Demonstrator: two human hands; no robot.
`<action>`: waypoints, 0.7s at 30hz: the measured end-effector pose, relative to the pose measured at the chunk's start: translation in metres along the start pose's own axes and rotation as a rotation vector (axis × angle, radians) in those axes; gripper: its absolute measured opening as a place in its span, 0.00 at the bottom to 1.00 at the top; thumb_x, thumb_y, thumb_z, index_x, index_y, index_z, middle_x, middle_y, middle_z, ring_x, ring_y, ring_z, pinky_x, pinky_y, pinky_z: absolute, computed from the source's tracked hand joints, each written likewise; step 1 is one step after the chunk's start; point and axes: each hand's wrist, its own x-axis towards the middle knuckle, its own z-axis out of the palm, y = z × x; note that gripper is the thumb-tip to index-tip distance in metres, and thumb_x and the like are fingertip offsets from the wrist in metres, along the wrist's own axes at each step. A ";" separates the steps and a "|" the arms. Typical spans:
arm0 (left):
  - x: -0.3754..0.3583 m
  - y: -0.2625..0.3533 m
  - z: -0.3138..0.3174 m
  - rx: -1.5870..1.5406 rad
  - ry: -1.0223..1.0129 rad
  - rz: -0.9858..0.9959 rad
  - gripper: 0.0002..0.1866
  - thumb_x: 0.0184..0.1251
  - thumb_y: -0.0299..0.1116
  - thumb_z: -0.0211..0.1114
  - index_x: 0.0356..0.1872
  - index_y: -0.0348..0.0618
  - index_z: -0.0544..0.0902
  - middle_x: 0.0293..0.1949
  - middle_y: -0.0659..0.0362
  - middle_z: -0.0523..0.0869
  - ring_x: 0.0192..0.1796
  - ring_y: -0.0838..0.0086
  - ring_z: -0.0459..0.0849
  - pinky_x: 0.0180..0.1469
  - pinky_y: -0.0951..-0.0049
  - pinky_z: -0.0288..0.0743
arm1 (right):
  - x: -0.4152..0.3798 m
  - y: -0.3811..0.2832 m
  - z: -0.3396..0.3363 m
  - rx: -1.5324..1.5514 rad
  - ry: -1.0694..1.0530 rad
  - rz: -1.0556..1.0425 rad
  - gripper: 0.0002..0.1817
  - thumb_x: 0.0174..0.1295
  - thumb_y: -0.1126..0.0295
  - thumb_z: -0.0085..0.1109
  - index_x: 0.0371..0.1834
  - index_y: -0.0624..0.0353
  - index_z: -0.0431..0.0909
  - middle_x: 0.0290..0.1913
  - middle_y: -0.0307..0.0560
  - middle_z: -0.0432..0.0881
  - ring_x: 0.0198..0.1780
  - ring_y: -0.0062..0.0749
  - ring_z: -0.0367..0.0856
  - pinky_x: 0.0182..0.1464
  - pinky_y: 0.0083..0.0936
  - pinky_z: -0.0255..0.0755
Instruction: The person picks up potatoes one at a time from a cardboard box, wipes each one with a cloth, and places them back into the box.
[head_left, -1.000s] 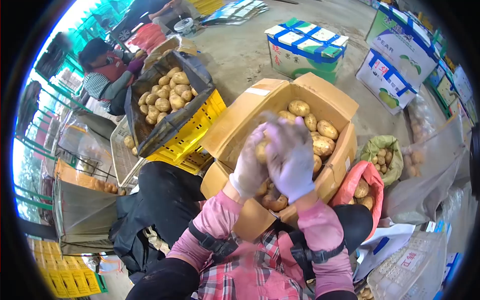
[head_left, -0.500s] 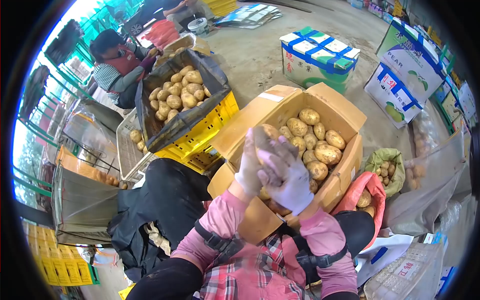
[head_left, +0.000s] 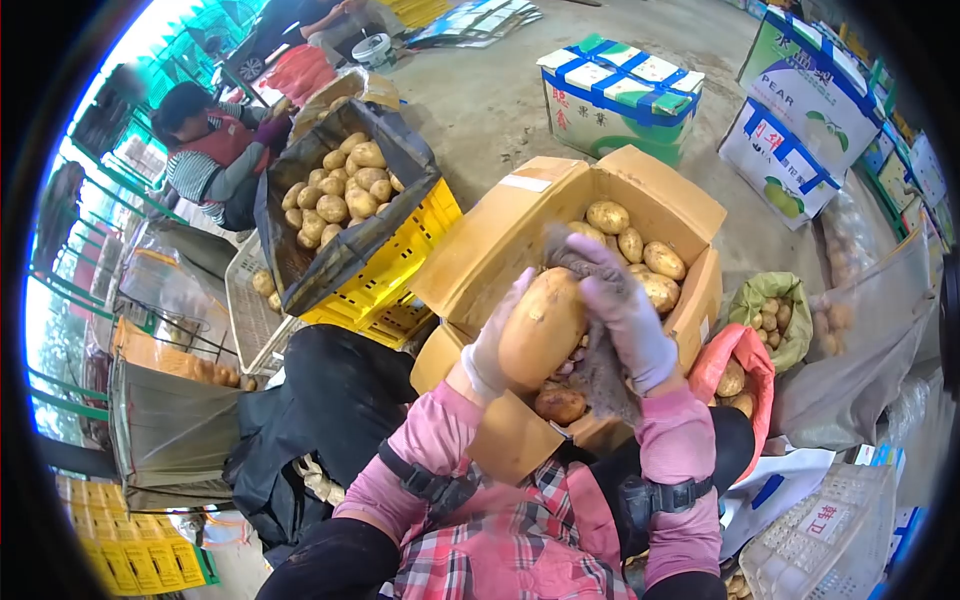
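A large potato [head_left: 543,328] is held over the near side of an open cardboard box [head_left: 515,222]. My left hand [head_left: 490,345], gloved, grips it from the left. At its right, my right hand [head_left: 632,318], also gloved, has its fingers bent round a grey cloth [head_left: 606,375] that hangs down beside the potato. More potatoes [head_left: 655,262] lie in the box behind my hands. A darker brown potato [head_left: 560,403] sits at the near end, below the held one.
Left stands a yellow crate [head_left: 400,265] with a dark liner and potatoes. A co-worker [head_left: 215,155] sits beyond it. Right are a red sack [head_left: 745,350], a green sack [head_left: 795,300] and pear boxes [head_left: 780,165]. A taped box [head_left: 615,110] stands ahead.
My hands have moved apart, and the large potato now shows between them. The grey cloth has come into view, hanging from my right hand. The camera view has shifted slightly.
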 end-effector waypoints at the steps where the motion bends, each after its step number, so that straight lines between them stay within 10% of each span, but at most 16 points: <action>1: -0.004 -0.003 0.003 0.499 -0.031 0.126 0.34 0.64 0.55 0.62 0.65 0.43 0.75 0.61 0.48 0.79 0.65 0.49 0.74 0.70 0.49 0.62 | -0.002 0.003 0.000 -0.084 -0.013 0.051 0.19 0.66 0.70 0.67 0.58 0.64 0.79 0.51 0.43 0.84 0.51 0.21 0.80 0.58 0.21 0.73; 4: -0.008 0.001 0.001 2.142 -0.016 0.640 0.31 0.66 0.50 0.63 0.65 0.43 0.74 0.62 0.50 0.79 0.65 0.54 0.76 0.71 0.53 0.65 | -0.003 0.022 -0.005 -0.229 0.102 0.081 0.17 0.63 0.69 0.70 0.52 0.65 0.81 0.44 0.41 0.86 0.45 0.20 0.81 0.51 0.20 0.76; 5: -0.002 0.013 -0.008 2.707 0.047 1.031 0.29 0.68 0.48 0.63 0.65 0.42 0.74 0.61 0.51 0.80 0.63 0.57 0.78 0.69 0.55 0.69 | -0.002 0.028 -0.009 -0.289 0.149 0.053 0.16 0.63 0.69 0.70 0.50 0.65 0.81 0.43 0.41 0.86 0.43 0.20 0.81 0.49 0.20 0.76; 7: 0.004 0.044 -0.027 3.497 -0.450 2.360 0.26 0.71 0.46 0.62 0.64 0.41 0.74 0.58 0.52 0.82 0.58 0.62 0.82 0.63 0.59 0.77 | 0.007 0.045 -0.019 -0.401 0.207 0.005 0.12 0.64 0.71 0.68 0.47 0.65 0.82 0.40 0.41 0.86 0.40 0.21 0.82 0.47 0.20 0.77; 8: -0.002 0.042 -0.028 3.725 -0.191 2.228 0.25 0.73 0.47 0.61 0.63 0.41 0.74 0.53 0.54 0.84 0.49 0.69 0.87 0.49 0.66 0.84 | 0.007 0.051 -0.027 -0.456 0.225 -0.007 0.10 0.64 0.72 0.66 0.46 0.64 0.81 0.39 0.41 0.86 0.39 0.22 0.82 0.46 0.20 0.77; 10: -0.010 0.047 -0.049 3.617 -0.398 2.166 0.27 0.72 0.49 0.61 0.63 0.41 0.75 0.50 0.54 0.85 0.44 0.68 0.88 0.42 0.67 0.85 | 0.007 0.045 -0.024 -0.318 0.243 0.073 0.09 0.66 0.74 0.63 0.47 0.63 0.81 0.39 0.42 0.86 0.37 0.23 0.83 0.41 0.22 0.80; 12: -0.017 0.032 -0.069 3.950 -0.603 1.650 0.28 0.71 0.51 0.61 0.63 0.42 0.75 0.50 0.53 0.86 0.42 0.67 0.88 0.37 0.68 0.85 | 0.002 0.014 -0.003 -0.367 0.337 0.121 0.10 0.67 0.74 0.61 0.49 0.62 0.80 0.40 0.43 0.86 0.37 0.23 0.84 0.35 0.22 0.81; 16: -0.011 -0.063 -0.124 3.767 -1.762 1.651 0.32 0.71 0.55 0.61 0.64 0.41 0.72 0.51 0.48 0.83 0.45 0.57 0.86 0.37 0.64 0.87 | -0.003 -0.005 -0.006 -0.279 0.422 -0.037 0.12 0.69 0.71 0.60 0.54 0.62 0.78 0.40 0.43 0.84 0.33 0.23 0.83 0.29 0.19 0.77; 17: -0.020 -0.111 -0.149 3.882 -1.202 1.586 0.28 0.73 0.55 0.57 0.63 0.45 0.72 0.52 0.49 0.82 0.47 0.57 0.86 0.42 0.53 0.86 | -0.004 -0.010 -0.006 -0.271 0.429 -0.056 0.13 0.70 0.70 0.60 0.55 0.62 0.78 0.40 0.43 0.84 0.32 0.23 0.83 0.29 0.19 0.76; 20: -0.014 -0.217 -0.178 3.767 -1.334 1.666 0.29 0.75 0.57 0.53 0.65 0.47 0.71 0.55 0.52 0.82 0.53 0.54 0.84 0.50 0.45 0.83 | -0.012 -0.026 -0.015 -0.254 0.490 -0.103 0.15 0.70 0.69 0.60 0.58 0.60 0.77 0.40 0.42 0.84 0.31 0.23 0.83 0.30 0.17 0.75; 21: -0.030 -0.281 -0.177 3.627 -1.101 1.711 0.29 0.75 0.58 0.53 0.66 0.49 0.70 0.60 0.54 0.79 0.60 0.56 0.80 0.58 0.41 0.77 | -0.015 -0.031 -0.017 -0.253 0.521 -0.116 0.16 0.70 0.68 0.60 0.59 0.59 0.76 0.41 0.42 0.84 0.30 0.24 0.83 0.30 0.17 0.75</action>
